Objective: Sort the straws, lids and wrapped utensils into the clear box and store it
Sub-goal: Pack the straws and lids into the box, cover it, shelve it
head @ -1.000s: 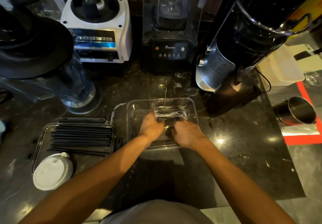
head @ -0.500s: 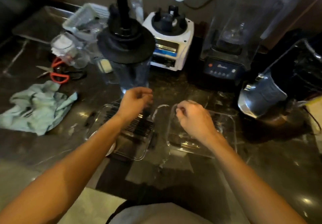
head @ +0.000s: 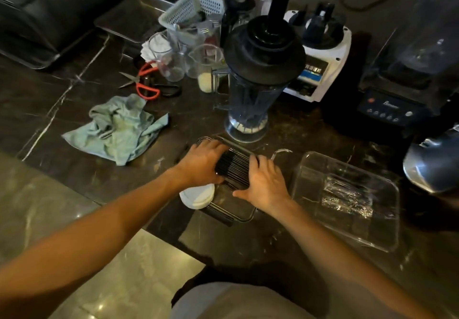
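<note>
A bundle of black straws lies in a clear tray near the counter's front edge. My left hand curls around the bundle's left end. My right hand curls over its right end, thumb stretched toward me. A white cup lid sits at the tray's near left corner, partly under my left wrist. To the right stands the clear box, with wrapped utensils lying inside it.
A blender jug stands just behind the tray, with two blender bases further back. A green cloth and orange scissors lie at the left, behind them cups and a white basket. The counter edge runs below my arms.
Both hands left the clear box, where the wrapped utensils now lie, swung left over the straw tray and came down onto the straw bundle. The view turned left.
</note>
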The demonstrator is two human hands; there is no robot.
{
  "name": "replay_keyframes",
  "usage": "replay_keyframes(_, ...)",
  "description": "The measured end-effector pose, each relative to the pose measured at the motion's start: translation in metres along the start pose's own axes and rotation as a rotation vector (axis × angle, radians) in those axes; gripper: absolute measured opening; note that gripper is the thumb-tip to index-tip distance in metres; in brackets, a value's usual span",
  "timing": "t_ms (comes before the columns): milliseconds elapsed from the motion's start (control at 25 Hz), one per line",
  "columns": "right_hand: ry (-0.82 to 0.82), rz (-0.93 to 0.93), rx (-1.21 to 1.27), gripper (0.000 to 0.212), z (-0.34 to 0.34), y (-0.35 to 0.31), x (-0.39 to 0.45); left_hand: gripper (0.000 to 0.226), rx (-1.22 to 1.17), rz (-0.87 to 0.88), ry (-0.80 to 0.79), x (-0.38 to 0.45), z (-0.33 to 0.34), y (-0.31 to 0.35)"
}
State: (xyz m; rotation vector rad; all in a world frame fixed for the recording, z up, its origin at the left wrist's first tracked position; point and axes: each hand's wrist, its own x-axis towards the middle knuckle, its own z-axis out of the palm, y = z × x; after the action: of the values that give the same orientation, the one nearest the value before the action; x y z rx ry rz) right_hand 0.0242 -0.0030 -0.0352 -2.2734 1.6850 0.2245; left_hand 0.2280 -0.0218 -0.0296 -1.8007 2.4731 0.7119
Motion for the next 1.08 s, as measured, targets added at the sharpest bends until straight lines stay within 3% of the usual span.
replay_keyframes(200,-0.075,0.094,-0.023,0.126,0.018,-0.006,0.013,0.107,0.325,0.121,-0.137,0.027,0.021,0.015)
replay_keyframes(440,-0.153,0.081,-0.030,0.123,0.020,-0.004,0.023,0.122,0.329,0.175,-0.263,0.046,0.031,0.005)
replay_keyframes(680,-0.112,0.089,0.004,0.079,0.015,0.002,0.032,0.102,0.311,0.223,-0.243,0.055,0.026,-0.005)
replay_keyframes(840,-0.072,0.053,-0.013,0.069,0.018,0.001,0.029,0.075,0.268,0.243,-0.192,0.060,0.027,-0.008)
replay_keyframes(1080,-0.111,0.098,0.037,0.061,0.018,-0.005,0.027,0.067,0.265,0.194,-0.269,0.067,0.025,-0.009)
